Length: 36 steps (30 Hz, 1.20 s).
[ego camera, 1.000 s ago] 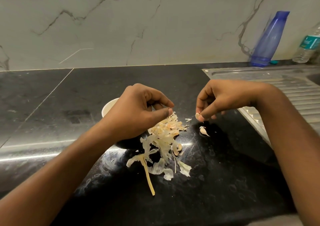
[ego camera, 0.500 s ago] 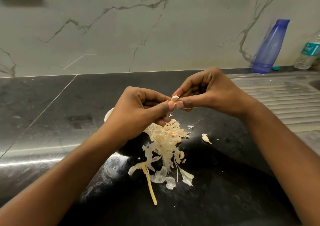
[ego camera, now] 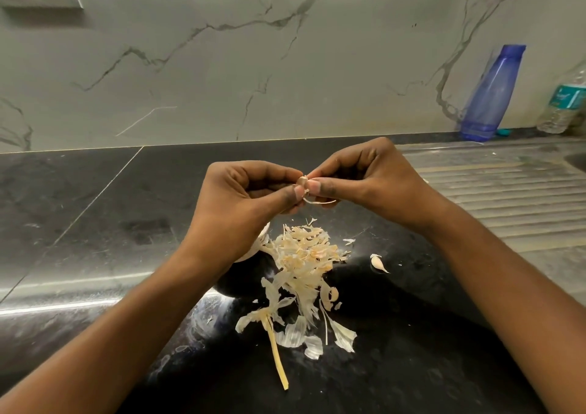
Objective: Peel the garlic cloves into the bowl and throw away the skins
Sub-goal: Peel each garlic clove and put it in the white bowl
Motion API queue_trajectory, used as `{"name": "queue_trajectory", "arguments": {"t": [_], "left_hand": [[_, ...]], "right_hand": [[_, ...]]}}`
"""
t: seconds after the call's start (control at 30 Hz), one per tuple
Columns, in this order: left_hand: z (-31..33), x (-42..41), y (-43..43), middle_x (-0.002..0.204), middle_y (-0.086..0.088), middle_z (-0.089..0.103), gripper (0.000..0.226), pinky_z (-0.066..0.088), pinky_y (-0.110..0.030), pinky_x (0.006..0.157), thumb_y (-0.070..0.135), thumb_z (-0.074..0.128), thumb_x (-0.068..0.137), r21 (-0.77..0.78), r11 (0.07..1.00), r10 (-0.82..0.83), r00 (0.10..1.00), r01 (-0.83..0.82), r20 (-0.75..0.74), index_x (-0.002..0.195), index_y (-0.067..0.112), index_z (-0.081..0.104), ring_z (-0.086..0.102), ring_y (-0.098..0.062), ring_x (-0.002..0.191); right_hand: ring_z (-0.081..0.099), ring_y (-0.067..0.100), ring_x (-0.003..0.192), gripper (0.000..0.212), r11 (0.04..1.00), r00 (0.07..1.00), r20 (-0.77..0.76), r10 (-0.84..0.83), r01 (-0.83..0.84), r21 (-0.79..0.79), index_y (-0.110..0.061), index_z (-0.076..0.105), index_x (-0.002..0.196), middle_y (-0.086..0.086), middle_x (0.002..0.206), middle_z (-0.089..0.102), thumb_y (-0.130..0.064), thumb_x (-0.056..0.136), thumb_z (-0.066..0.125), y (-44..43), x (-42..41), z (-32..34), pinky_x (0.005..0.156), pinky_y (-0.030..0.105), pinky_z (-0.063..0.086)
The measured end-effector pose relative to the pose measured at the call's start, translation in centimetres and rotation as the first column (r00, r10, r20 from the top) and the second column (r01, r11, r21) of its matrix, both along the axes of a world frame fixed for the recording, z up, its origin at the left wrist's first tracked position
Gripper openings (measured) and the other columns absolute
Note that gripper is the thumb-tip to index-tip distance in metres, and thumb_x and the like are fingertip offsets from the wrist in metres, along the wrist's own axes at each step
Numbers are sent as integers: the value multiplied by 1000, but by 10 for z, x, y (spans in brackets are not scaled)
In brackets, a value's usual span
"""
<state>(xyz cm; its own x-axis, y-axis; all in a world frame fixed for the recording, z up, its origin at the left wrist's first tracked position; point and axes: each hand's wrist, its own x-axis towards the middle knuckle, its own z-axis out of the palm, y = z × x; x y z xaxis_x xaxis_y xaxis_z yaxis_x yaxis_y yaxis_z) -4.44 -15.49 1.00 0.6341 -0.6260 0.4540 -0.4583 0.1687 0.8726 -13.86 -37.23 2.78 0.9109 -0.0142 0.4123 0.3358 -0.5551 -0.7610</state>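
One grey marbled wall [ego camera: 190, 80] closes the scene behind the skin pile [ego camera: 304, 255], which serves as the reference point for this record. The black stone counter [ego camera: 79, 223] carries the pile and extends to all sides of it. A ribbed steel drainboard [ego camera: 507, 207] lies to the right of the pile and further back.

The left hand [ego camera: 241, 204] is raised above and just behind the pile, and the right hand [ego camera: 371, 179] is level with it on the pile's right side. The two hands meet thumb to thumb. Fingers [ego camera: 290, 195] of both hands are curled and pinch a single garlic clove [ego camera: 303, 180] between them, directly above the back of the pile. A thin curl of skin [ego camera: 320, 202] hangs from that clove under the right thumb.

A blue bottle [ego camera: 491, 96] stands against the wall, far right of the pile. A clear water bottle [ego camera: 567, 103] stands further right, cut by the frame edge.

The white bowl [ego camera: 261, 239] sits touching the pile's left edge, mostly hidden under the left wrist. Its contents cannot be seen.

A dry garlic stalk [ego camera: 276, 350] lies at the pile's near end, pointing toward the viewer. One loose clove [ego camera: 378, 263] lies on the counter just right of the pile, apart from it.
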Motion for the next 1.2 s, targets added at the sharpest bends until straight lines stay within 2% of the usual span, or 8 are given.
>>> {"name": "queue_trajectory", "arguments": {"t": [0.1,0.3,0.47,0.63,0.83,0.93,1.07,1.2], "left_hand": [[0,2,1,97,-6,82,22,65,-34,81,7,80,86,1,1000,9,1000,-9,25,107,4,78,80,-24,89],[1,2,1,94,-4,82,21,65,-29,78,9,82,82,8,1000,30,996,-31,81,103,4,80,80,-20,86],[-3,1,-1,91,-2,82,17,65,-28,75,9,84,83,15,996,87,988,-90,129,100,7,81,80,-17,81],[-3,0,-1,90,-1,82,17,65,-27,73,10,85,82,6,993,119,985,-121,125,98,8,81,80,-17,79],[-3,-2,0,90,-3,82,17,65,-29,76,9,84,82,-6,996,91,992,-91,87,98,5,81,80,-18,83],[-2,-1,0,91,-6,82,19,65,-31,76,8,83,82,-19,996,85,995,-84,51,100,3,80,80,-21,83],[2,4,3,93,-11,81,25,65,-30,76,10,80,80,-46,998,35,997,-38,-67,102,-1,78,80,-27,85],[3,4,3,93,-10,81,23,64,-27,75,8,80,81,-22,1000,19,998,-21,-68,103,-1,78,80,-26,85]], "right_hand": [[79,25,90,20,999,1000,-9,5,-5,43,-4,80,109,7,98,82,-14,91,79,1,0,-1,79,34,66],[80,26,90,18,998,999,35,39,-41,46,1,79,110,8,99,82,-8,95,76,4,1,-2,82,40,67],[80,25,82,15,1000,996,91,-5,3,22,1,81,105,9,92,82,-8,95,75,9,4,-8,74,32,66],[79,24,72,13,997,983,169,-74,72,21,0,82,100,8,85,81,-10,95,77,19,8,-16,66,32,65],[78,22,70,16,987,952,263,-157,147,59,-2,82,94,7,81,80,-17,92,75,29,11,-24,63,33,66],[78,23,70,8,986,959,238,-152,129,108,-4,81,95,8,83,80,-8,95,75,29,11,-24,63,29,65],[80,24,76,9,985,978,183,-98,70,155,-2,81,101,9,87,81,-4,95,74,24,9,-17,65,26,64],[80,25,81,13,988,990,128,-64,44,148,0,81,104,9,91,82,-5,94,75,20,8,-15,68,26,64]]}}
